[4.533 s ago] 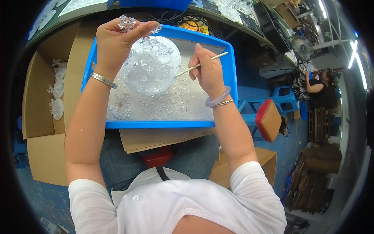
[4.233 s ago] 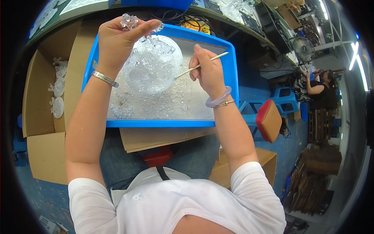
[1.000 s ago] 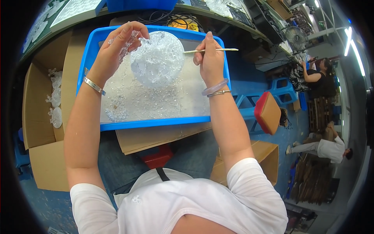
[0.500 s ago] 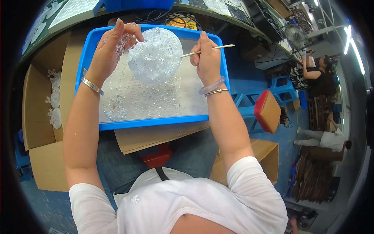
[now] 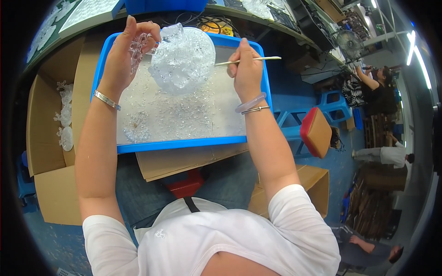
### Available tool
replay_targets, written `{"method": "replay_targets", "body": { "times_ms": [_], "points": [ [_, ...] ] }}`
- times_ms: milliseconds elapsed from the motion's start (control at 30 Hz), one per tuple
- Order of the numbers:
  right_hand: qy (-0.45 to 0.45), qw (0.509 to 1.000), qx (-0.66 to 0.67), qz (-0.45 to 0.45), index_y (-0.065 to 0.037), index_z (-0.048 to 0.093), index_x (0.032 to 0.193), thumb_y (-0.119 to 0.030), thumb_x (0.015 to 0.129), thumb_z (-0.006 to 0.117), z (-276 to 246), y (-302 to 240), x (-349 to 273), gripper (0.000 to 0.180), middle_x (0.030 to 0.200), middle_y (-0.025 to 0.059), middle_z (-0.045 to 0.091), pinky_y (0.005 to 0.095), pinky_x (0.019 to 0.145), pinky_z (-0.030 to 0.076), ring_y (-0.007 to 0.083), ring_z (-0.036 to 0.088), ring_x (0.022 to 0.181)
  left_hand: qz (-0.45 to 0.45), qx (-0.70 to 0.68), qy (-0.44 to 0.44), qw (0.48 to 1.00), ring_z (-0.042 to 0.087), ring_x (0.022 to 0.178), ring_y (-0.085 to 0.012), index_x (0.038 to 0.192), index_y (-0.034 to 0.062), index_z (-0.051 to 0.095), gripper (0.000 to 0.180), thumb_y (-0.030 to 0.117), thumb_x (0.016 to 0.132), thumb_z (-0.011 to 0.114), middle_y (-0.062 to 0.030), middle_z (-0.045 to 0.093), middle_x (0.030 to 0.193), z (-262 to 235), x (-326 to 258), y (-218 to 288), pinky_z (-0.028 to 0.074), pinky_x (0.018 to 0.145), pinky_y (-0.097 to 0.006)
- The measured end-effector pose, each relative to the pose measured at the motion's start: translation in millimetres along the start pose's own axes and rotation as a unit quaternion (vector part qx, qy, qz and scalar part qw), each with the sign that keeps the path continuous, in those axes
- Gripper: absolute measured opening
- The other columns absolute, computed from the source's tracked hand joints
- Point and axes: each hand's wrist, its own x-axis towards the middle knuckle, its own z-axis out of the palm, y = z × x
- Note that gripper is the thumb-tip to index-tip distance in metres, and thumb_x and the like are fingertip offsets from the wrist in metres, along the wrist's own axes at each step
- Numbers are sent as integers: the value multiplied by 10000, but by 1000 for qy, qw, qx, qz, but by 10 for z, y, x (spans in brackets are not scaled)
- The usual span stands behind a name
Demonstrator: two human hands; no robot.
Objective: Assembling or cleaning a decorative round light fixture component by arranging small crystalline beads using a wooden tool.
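A round, clear plastic ornament (image 5: 182, 62) with jagged, crystal-like shapes is held up over the far part of a blue-rimmed tray (image 5: 184, 144). My left hand (image 5: 131, 50) curls its fingers round the clear, branching part at the ornament's left side. In my right hand (image 5: 246, 69) a thin pale stick (image 5: 269, 58) is pinched between thumb and fingers. The stick's left tip is at the ornament's right edge; whether it touches cannot be told. Small glittering clear bits (image 5: 184, 112) lie scattered over the tray's pale bottom.
On the left, an open cardboard box (image 5: 43, 133) holds several clear pieces (image 5: 66, 115). Past the tray runs a bench with a white panel (image 5: 87, 18), a blue bin (image 5: 165, 5) and black cables. Blue stools (image 5: 334, 103) and a stool with a tan seat (image 5: 317, 132) stand right; other people are farther off.
My left hand and the ornament have risen slightly away from me, and the ornament has tilted. The stick has shifted a little to the right and down. A person has appeared at lower right.
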Motion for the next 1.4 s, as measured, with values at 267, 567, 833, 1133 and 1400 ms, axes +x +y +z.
{"method": "replay_targets", "body": {
  "times_ms": [267, 567, 833, 1133, 1400],
  "points": [
    [0, 999, 48, -19, -69, 409, 571, -311, 870, 395, 33, -40, -8, 385, 415, 22, 381, 201, 355, 270, 74, 339, 361, -17, 60, -50, 997, 305, 532, -59, 711, 73, 573, 542, 523, 838, 299, 35, 336, 528, 18, -2, -54, 244, 531, -215],
    [15, 999, -1, -30, -67, 421, 561, -330, 873, 389, 23, 1, 15, 409, 414, 18, 390, 196, 352, 271, 75, 339, 348, -22, 64, -68, 995, 301, 530, -69, 710, 76, 573, 555, 533, 836, 286, 25, 336, 527, 59, -15, -46, 246, 533, -212],
    [14, 1000, -5, -25, -70, 428, 553, -323, 869, 403, 29, 2, 5, 405, 412, 18, 397, 191, 345, 277, 71, 351, 343, -33, 51, -76, 995, 311, 542, -70, 721, 69, 578, 551, 524, 839, 291, 21, 361, 545, 29, -16, -44, 260, 544, -207],
    [-18, 1000, -19, 9, -73, 428, 539, -312, 868, 407, 31, -5, -15, 407, 407, 21, 395, 186, 328, 263, 72, 341, 325, 4, 64, -27, 998, 337, 545, -63, 723, 76, 582, 556, 535, 834, 289, 23, 376, 541, 46, -19, -59, 269, 552, -210],
    [14, 1000, 10, -20, -72, 424, 530, -308, 864, 414, 66, -8, -6, 409, 404, 19, 392, 190, 323, 263, 70, 335, 321, -7, 66, -13, 998, 329, 545, -55, 732, 80, 583, 552, 541, 829, 296, 32, 373, 542, 9, -7, -65, 261, 542, -209]
  ]
}}
